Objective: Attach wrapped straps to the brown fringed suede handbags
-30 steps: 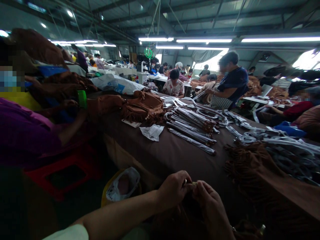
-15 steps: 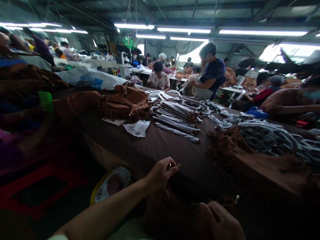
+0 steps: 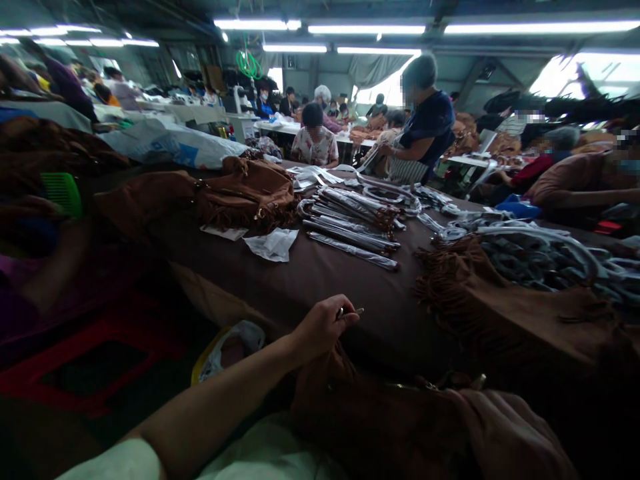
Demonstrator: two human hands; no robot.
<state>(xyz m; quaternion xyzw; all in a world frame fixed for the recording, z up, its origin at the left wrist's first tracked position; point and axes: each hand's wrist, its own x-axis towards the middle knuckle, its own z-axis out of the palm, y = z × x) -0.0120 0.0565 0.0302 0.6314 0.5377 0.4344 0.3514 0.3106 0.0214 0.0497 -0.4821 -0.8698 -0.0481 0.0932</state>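
Note:
Dark brown suede-like cloth, part of a bag (image 3: 380,420), lies over my lap at the table's near edge. My left hand (image 3: 323,327) is closed in a pinch at the bag's left corner, with small metal fittings (image 3: 350,312) sticking out between thumb and fingers. At the bag's right side my right hand (image 3: 510,427) is bent over its upper edge, fingers curled and partly lost in shadow. A thin golden line like a zip (image 3: 400,385) runs along that edge between the hands. A small pale metal piece (image 3: 479,381) shows just above my right hand.
Wrapped straps (image 3: 350,230) lie in a bundle mid-table, beside white paper (image 3: 274,245) and a fringed brown bag (image 3: 250,190). On the right is another fringed brown piece (image 3: 530,300). A co-worker's hand at left holds a green comb (image 3: 63,193). A red stool (image 3: 90,363) stands below.
My right hand has moved right along the bag, and more of the bag's upper edge shows. My left hand keeps its pinch. The view has tipped slightly down; the co-worker's comb has moved left.

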